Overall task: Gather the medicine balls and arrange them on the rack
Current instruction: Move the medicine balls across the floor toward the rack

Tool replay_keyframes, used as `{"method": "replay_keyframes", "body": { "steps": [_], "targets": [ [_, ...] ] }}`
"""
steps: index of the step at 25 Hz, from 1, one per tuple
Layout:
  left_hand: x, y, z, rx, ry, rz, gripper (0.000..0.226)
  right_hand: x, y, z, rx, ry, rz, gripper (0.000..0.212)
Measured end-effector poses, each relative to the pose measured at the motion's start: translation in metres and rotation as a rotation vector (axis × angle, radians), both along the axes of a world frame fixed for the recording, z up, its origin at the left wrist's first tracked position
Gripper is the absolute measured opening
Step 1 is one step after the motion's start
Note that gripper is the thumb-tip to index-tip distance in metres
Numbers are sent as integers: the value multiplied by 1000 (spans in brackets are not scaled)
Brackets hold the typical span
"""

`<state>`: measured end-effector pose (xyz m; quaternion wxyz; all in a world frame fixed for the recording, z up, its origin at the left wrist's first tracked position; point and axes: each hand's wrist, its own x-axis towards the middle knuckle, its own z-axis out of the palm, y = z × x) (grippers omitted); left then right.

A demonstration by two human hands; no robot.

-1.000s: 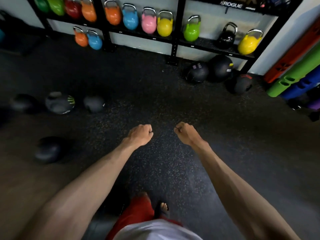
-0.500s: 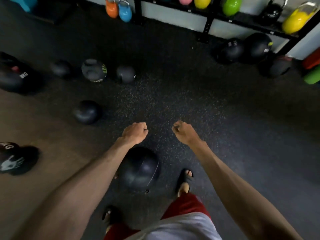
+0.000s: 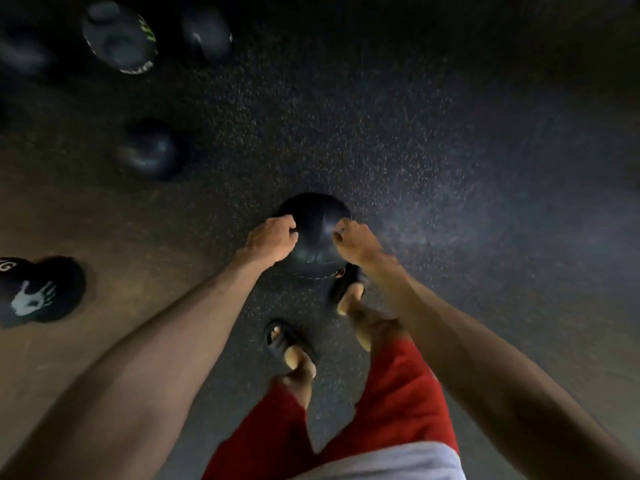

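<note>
I am at the gathering step: just past my sandalled feet, my left hand (image 3: 272,237) and right hand (image 3: 356,239) sit curled on either side of the smooth black rubber medicine ball (image 3: 317,233) on the speckled floor; whether they are truly gripping it I cannot tell. Next, I judge, comes a firm two-handed lift, then the scattered dark balls (image 3: 150,148) far left; the rack is out of view.

Single head-worn wide-angle view, pointing steeply down past red shorts (image 3: 398,407) and black sandals (image 3: 289,341) onto the dark speckled rubber floor (image 3: 450,150). Near range: forearms fill the lower frame. Edges curve and blur; upper corners fall dark. No second view to overlap.
</note>
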<state>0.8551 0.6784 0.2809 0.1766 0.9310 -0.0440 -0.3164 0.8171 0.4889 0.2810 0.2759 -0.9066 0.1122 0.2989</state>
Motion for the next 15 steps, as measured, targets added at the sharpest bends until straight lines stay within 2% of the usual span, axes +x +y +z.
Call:
{"method": "replay_keyframes", "body": {
  "steps": [4, 7, 9, 11, 13, 15],
  "targets": [
    [-17, 6, -85, -9, 36, -36, 35, -30, 13, -89, -8, 76, 10, 27],
    [-23, 4, -162, -2, 2, -10, 38, -44, 18, -169, 18, 65, -70, 28],
    [-26, 3, -215, -11, -5, -5, 45, -48, 21, -223, -3, 81, -104, 40],
    [-26, -1, -259, -25, 1, -4, 55, -47, 25, -269, -10, 146, -133, 63],
    [-27, -3, -293, -17, 9, -25, 67, -47, 32, -304, 16, 206, -124, 84],
    [-31, -2, -318, -3, 41, -42, 75, -45, 40, -328, 46, 219, -100, 97]
  ]
}}
